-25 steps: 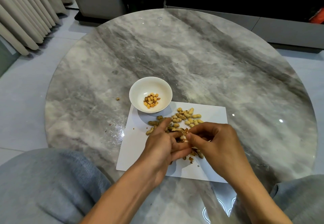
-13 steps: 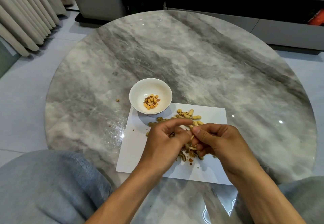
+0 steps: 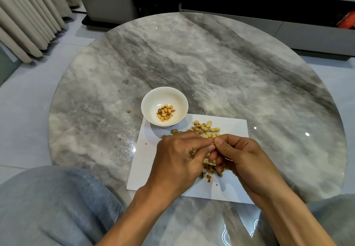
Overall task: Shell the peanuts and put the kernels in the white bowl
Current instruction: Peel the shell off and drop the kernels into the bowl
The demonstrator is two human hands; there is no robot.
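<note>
A white bowl point(image 3: 149, 99) with several peanut kernels point(image 3: 165, 112) in it stands on the far left corner of a white paper sheet point(image 3: 142, 168). Unshelled peanuts point(image 3: 206, 128) lie in a heap on the sheet's far side. My left hand point(image 3: 176, 161) and my right hand point(image 3: 238, 157) meet fingertip to fingertip above the sheet, both pinching one peanut point(image 3: 211, 148), which is mostly hidden by the fingers. A piece of shell shows inside my left palm. Empty shell pieces point(image 3: 209, 169) lie under the hands.
The round grey marble table point(image 3: 211, 68) carries the sheet near its front edge. A crumb of shell point(image 3: 128, 111) lies left of the bowl. My knees in grey trousers point(image 3: 48, 203) sit at the front edge. A dark cabinet point(image 3: 249, 11) stands behind the table.
Both hands have risen slightly and drawn together at the fingertips; the left thumb and fingers have curled tighter around the peanut. Bowl and heap are unmoved.
</note>
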